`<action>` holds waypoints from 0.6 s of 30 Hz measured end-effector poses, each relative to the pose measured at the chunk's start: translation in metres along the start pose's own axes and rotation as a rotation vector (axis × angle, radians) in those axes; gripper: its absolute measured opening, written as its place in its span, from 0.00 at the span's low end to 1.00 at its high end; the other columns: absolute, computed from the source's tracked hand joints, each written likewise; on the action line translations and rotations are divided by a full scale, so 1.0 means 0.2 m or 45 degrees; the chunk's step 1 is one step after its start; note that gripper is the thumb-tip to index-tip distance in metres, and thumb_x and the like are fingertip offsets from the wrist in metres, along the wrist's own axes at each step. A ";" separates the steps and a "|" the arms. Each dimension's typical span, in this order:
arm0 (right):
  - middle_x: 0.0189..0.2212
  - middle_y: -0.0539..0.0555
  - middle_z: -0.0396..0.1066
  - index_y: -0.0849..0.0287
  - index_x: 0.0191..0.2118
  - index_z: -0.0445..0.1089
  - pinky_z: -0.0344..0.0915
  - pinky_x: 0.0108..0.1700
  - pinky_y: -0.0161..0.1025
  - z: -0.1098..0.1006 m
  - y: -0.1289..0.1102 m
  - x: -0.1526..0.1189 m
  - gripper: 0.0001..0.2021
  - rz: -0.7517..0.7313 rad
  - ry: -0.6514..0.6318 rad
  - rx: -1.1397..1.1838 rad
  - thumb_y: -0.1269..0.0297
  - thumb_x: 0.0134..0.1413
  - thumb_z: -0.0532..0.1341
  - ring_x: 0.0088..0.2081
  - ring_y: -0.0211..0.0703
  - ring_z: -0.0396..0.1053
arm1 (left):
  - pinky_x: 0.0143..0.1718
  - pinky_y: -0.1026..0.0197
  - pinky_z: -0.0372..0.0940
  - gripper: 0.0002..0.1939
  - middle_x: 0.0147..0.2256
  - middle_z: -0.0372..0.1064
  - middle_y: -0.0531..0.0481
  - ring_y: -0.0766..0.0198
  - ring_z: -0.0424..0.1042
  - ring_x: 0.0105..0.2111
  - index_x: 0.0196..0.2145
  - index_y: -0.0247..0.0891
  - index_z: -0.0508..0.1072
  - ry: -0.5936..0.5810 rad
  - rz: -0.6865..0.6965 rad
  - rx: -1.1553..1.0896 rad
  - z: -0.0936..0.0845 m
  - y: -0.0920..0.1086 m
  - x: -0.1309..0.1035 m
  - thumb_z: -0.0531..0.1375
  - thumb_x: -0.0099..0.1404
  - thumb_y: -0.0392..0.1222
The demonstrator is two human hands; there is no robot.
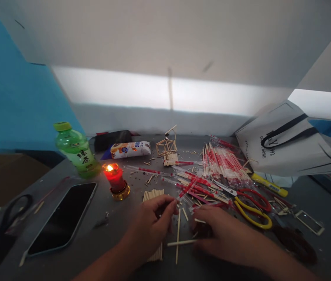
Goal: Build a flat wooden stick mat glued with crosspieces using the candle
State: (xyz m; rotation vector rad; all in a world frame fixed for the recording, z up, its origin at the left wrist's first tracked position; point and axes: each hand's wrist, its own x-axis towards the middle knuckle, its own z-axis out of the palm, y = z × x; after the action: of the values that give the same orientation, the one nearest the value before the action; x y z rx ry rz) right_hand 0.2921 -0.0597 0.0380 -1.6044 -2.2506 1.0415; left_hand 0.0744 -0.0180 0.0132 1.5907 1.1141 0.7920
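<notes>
My left hand is closed in a pinch above a flat panel of wooden sticks; what its fingertips hold is too small to name. Beside it, two loose sticks lie crossed on the grey table. My right hand curls low over the table at the right end of the crossing stick, its fingers partly hidden and blurred. Red-and-clear wrappers with sticks lie just beyond both hands. Farther back stands a small stick frame on a little stick base.
A lit red candle stands left of my hands, near a green bottle and a phone. Scissors, a yellow marker and a white bag are at right. Behind lies a snack packet.
</notes>
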 end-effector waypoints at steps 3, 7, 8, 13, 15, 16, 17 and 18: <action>0.42 0.51 0.72 0.55 0.38 0.74 0.64 0.40 0.35 0.00 0.01 -0.02 0.04 -0.049 -0.019 -0.084 0.70 0.57 0.64 0.40 0.42 0.72 | 0.24 0.64 0.60 0.17 0.25 0.71 0.53 0.65 0.67 0.21 0.32 0.37 0.75 0.038 0.013 -0.010 -0.04 0.00 0.02 0.57 0.71 0.52; 0.44 0.52 0.73 0.53 0.41 0.76 0.64 0.42 0.35 -0.03 -0.01 -0.02 0.07 -0.199 0.024 -0.207 0.69 0.64 0.60 0.42 0.41 0.73 | 0.26 0.63 0.58 0.17 0.24 0.68 0.54 0.65 0.65 0.23 0.31 0.37 0.77 -0.016 0.037 -0.013 -0.06 -0.01 0.03 0.59 0.70 0.51; 0.45 0.52 0.73 0.53 0.41 0.76 0.64 0.42 0.34 -0.04 -0.02 -0.01 0.07 -0.247 0.038 -0.242 0.70 0.64 0.60 0.41 0.40 0.73 | 0.27 0.63 0.59 0.17 0.24 0.70 0.53 0.64 0.66 0.24 0.31 0.36 0.79 -0.042 0.044 -0.016 -0.06 0.00 0.02 0.59 0.69 0.52; 0.37 0.49 0.75 0.55 0.36 0.76 0.60 0.34 0.35 -0.18 -0.14 0.07 0.07 -0.391 0.073 -0.594 0.73 0.63 0.62 0.35 0.40 0.73 | 0.33 0.62 0.64 0.14 0.33 0.79 0.49 0.60 0.73 0.32 0.39 0.40 0.82 -0.252 0.046 -0.115 -0.05 0.02 0.00 0.61 0.69 0.50; 0.32 0.48 0.74 0.56 0.31 0.75 0.57 0.31 0.36 -0.24 -0.21 0.11 0.08 -0.453 0.095 -0.709 0.73 0.62 0.64 0.32 0.40 0.71 | 0.33 0.63 0.65 0.11 0.34 0.80 0.49 0.62 0.74 0.32 0.41 0.41 0.82 -0.394 0.024 -0.239 -0.05 0.01 0.00 0.61 0.70 0.48; 0.32 0.48 0.74 0.56 0.29 0.74 0.56 0.30 0.36 -0.27 -0.23 0.14 0.09 -0.485 0.118 -0.731 0.72 0.62 0.65 0.32 0.39 0.71 | 0.32 0.64 0.66 0.11 0.34 0.80 0.49 0.63 0.74 0.30 0.41 0.40 0.81 -0.444 0.015 -0.310 -0.05 0.00 0.00 0.61 0.70 0.47; 0.34 0.48 0.75 0.56 0.29 0.74 0.57 0.30 0.36 -0.30 -0.26 0.16 0.09 -0.530 0.146 -0.719 0.70 0.62 0.65 0.33 0.39 0.71 | 0.31 0.64 0.66 0.11 0.33 0.80 0.49 0.65 0.74 0.28 0.41 0.40 0.81 -0.456 0.013 -0.389 -0.06 -0.01 0.01 0.61 0.71 0.46; 0.37 0.48 0.75 0.55 0.31 0.75 0.59 0.32 0.36 -0.32 -0.27 0.19 0.07 -0.568 0.183 -0.675 0.68 0.62 0.65 0.35 0.39 0.72 | 0.31 0.65 0.67 0.10 0.33 0.81 0.49 0.66 0.74 0.27 0.42 0.39 0.80 -0.437 0.012 -0.470 -0.06 -0.02 0.02 0.61 0.72 0.46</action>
State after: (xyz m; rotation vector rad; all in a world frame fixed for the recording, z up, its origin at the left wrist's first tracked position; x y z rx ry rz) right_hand 0.2695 -0.0072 0.1114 -1.1696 -2.7380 0.2210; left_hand 0.0632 -0.0102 0.0139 1.3544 0.6696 0.6556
